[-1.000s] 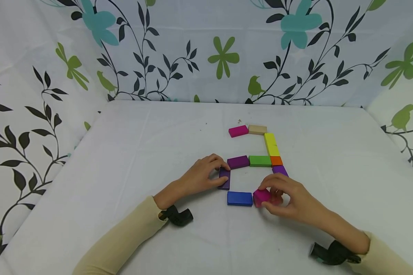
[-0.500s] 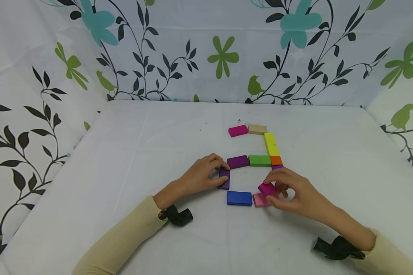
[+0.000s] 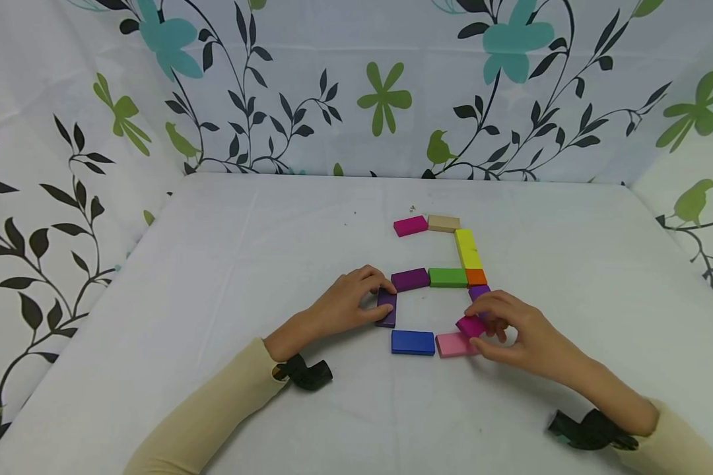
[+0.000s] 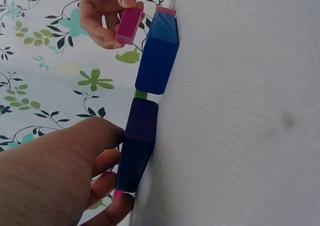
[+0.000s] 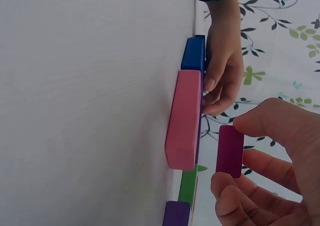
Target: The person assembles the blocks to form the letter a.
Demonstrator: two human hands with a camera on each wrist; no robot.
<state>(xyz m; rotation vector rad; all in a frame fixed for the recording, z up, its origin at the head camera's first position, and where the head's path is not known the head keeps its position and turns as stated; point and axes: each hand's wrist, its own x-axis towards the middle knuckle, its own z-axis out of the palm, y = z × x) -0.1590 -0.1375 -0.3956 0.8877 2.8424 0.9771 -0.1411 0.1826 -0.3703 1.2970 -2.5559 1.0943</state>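
Note:
My left hand (image 3: 347, 303) holds a dark purple block (image 3: 387, 309) by its two ends, thumb at the near end and fingers at the far end; the block lies on the white table. Between thumb and fingertips, my right hand (image 3: 519, 330) pinches a small magenta block (image 3: 471, 326), seen raised off the table in the right wrist view (image 5: 230, 151). Just below it lies a pink block (image 3: 454, 345), end to end with a blue block (image 3: 412, 342). Partly behind the right fingers is a violet block (image 3: 478, 291).
Beyond the hands, a purple block (image 3: 410, 279), green block (image 3: 447, 278) and orange block (image 3: 476, 277) form a row. A yellow block (image 3: 467, 249) leads back to a tan block (image 3: 443, 223) and another magenta block (image 3: 410, 225). A patterned curtain (image 3: 309, 86) stands behind the table.
My right hand has shifted right and slightly away with the magenta block, uncovering the pink block. The left hand stays on the dark purple block.

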